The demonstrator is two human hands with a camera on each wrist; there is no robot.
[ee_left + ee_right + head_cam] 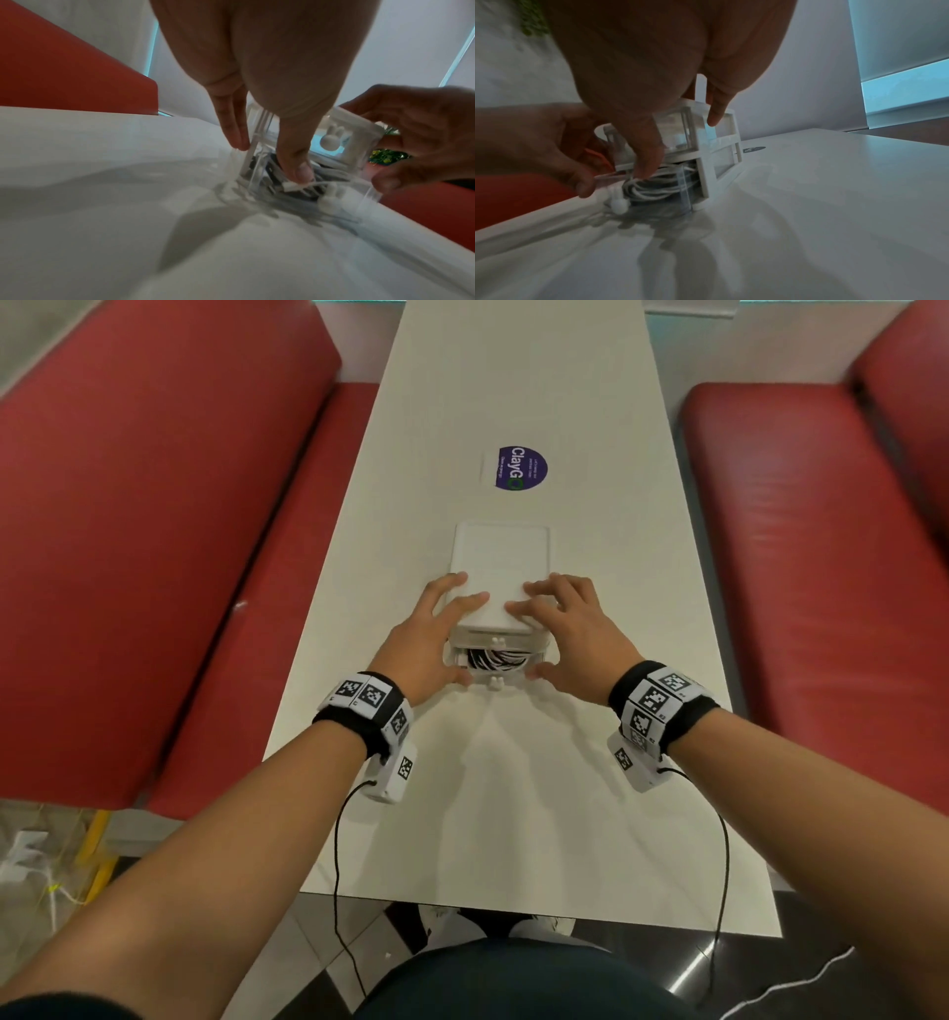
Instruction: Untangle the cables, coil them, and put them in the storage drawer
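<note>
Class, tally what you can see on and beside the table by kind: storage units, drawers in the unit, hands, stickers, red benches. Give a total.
Storage unit: 1
Drawers: 2, the upper drawer shut and the lower drawer partly out, holding cables
Hands: 2, left hand and right hand
Sticker: 1
Red benches: 2, one on the left, one on the right
Total: 8

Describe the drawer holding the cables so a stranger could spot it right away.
On the long white table between red benches stands a small white drawer unit, held by both hands. The bottom drawer is the clear one pulled partly out, with black and white cables inside.
</note>
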